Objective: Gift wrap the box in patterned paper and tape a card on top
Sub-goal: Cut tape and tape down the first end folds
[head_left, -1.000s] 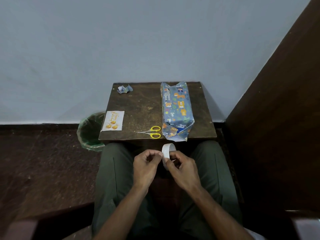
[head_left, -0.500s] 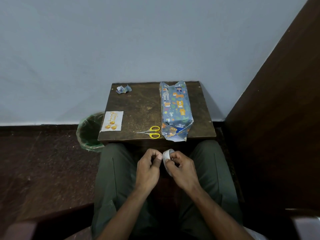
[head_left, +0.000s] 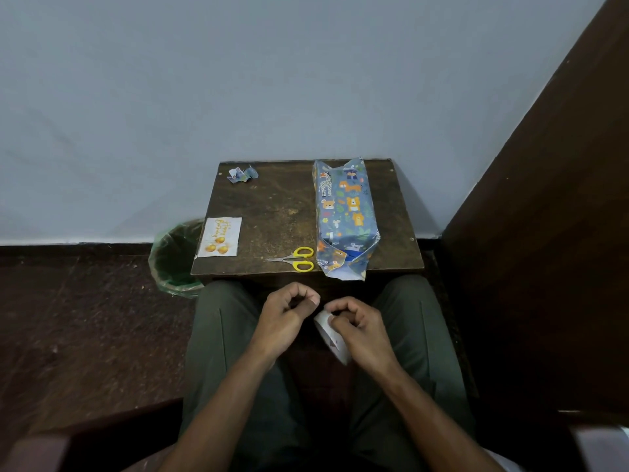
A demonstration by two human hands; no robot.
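Note:
A long box [head_left: 343, 212] wrapped in blue animal-print paper lies on the right half of a small dark wooden table [head_left: 282, 212]; the paper at its near end sticks out loose over the table edge. A white birthday card [head_left: 219, 237] with gold balloons lies at the table's left front corner. Over my lap, my right hand [head_left: 360, 330] grips a white tape roll [head_left: 328, 332]. My left hand [head_left: 287, 318] is just left of it, fingers curled with thumb and forefinger pinched together close to the roll; whether a tape end is between them I cannot tell.
Yellow-handled scissors [head_left: 299, 258] lie near the table's front edge, left of the box. A crumpled paper scrap [head_left: 242, 174] sits at the back left corner. A green-lined waste bin [head_left: 175, 258] stands on the floor to the left. A dark wooden panel [head_left: 544, 233] rises at right.
Both hands have dropped lower over my lap with the tape roll. The roll has tilted and my left hand has drawn slightly away from it.

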